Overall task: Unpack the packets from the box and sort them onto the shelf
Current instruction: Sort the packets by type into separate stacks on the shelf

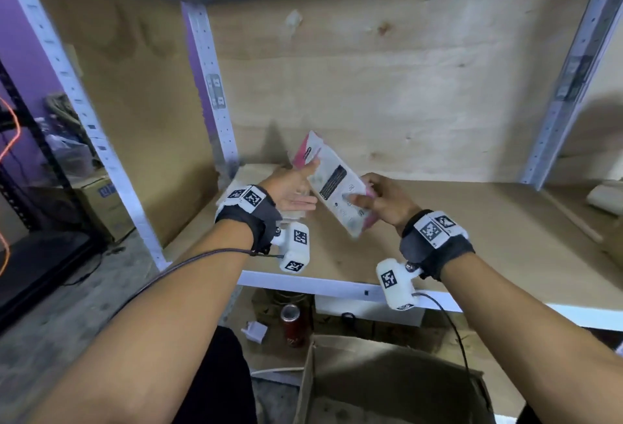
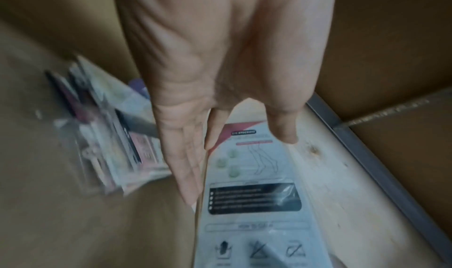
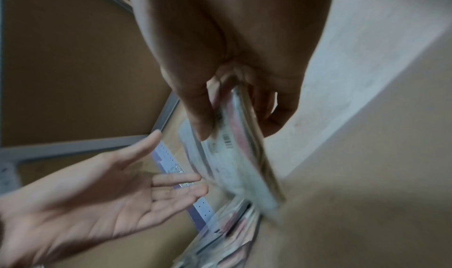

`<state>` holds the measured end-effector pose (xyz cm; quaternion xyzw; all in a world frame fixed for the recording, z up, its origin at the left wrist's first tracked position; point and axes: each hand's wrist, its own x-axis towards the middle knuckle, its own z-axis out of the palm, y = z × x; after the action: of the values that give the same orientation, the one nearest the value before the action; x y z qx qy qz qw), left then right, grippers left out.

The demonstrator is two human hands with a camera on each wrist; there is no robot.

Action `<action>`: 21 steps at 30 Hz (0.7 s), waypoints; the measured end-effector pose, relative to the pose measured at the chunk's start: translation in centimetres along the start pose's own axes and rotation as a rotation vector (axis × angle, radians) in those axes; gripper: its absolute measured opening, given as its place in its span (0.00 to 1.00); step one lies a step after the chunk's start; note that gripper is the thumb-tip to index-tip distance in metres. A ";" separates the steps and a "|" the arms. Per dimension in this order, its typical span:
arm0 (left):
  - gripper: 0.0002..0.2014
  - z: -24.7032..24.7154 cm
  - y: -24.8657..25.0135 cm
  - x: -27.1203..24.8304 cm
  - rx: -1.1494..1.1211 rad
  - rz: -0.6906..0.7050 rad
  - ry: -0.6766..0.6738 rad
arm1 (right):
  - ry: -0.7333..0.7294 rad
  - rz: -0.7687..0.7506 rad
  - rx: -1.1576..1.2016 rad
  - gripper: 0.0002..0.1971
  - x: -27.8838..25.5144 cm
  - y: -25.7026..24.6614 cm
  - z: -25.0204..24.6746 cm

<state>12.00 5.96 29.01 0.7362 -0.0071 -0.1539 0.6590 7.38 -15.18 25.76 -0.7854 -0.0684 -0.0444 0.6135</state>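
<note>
My right hand (image 1: 374,199) pinches the near end of a flat white and pink packet (image 1: 332,181), held tilted above the wooden shelf (image 1: 472,221). In the right wrist view the thumb and fingers of that right hand (image 3: 234,105) clamp what looks like a thin stack of packets (image 3: 234,162). My left hand (image 1: 293,184) is spread, palm up, its fingertips at the packet's left edge. A pile of packets (image 2: 110,136) lies on the shelf under the left hand (image 2: 220,117). The cardboard box (image 1: 387,380) stands open below the shelf front.
A grey steel upright (image 1: 209,86) stands at the shelf's back left and another upright (image 1: 566,79) at the right. A red can (image 1: 292,324) and a white scrap sit on the level under the shelf. A brown carton (image 1: 101,201) is on the floor, left.
</note>
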 end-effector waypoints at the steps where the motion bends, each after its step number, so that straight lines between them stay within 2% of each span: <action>1: 0.41 0.3 0.1 0.4 -0.097 -0.016 -0.009 | 0.001 -0.035 -0.070 0.07 -0.1 0.2 -0.2; 3: 0.43 1.5 0.1 2.1 -0.267 -0.043 -0.042 | 0.022 -0.114 -0.218 0.10 0.0 0.8 -1.2; 5: 0.39 1.8 -0.2 2.5 -0.412 -0.007 -0.022 | -0.021 -0.203 -0.369 0.15 -0.5 0.7 -1.2; 8: 0.12 3.5 -0.8 4.2 -0.415 0.050 0.076 | -0.111 -0.206 -0.469 0.18 -0.1 1.7 -2.8; 9: 0.07 4.0 -1.3 5.0 -0.388 0.060 0.113 | -0.150 -0.164 -0.443 0.17 0.2 2.2 -3.4; 11: 0.05 4.7 -2.5 5.9 -0.342 0.052 0.147 | -0.154 -0.078 -0.334 0.15 0.7 3.4 -4.8; 13: 0.04 5.0 -3.9 6.7 -0.346 0.017 0.111 | -0.037 0.016 -0.252 0.15 1.4 4.9 -5.7; 15: 0.06 5.3 -4.9 7.5 -0.400 -0.002 0.056 | 0.012 0.145 -0.192 0.21 2.1 6.3 -6.6; 16: 0.07 5.5 -5.1 7.9 -0.437 -0.005 0.042 | -0.017 0.223 -0.141 0.23 2.3 6.9 -6.9; 18: 0.08 5.9 -5.1 8.7 -0.498 -0.006 0.032 | -0.122 0.326 0.026 0.19 2.4 7.7 -7.5; 21: 0.06 6.2 -5.0 9.5 -0.547 -0.025 0.059 | -0.179 0.335 0.182 0.14 2.5 8.1 -9.0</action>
<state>18.65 -1.46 21.51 0.5352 0.0632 -0.1367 0.8312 11.34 -25.69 20.54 -0.7279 0.0053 0.1347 0.6723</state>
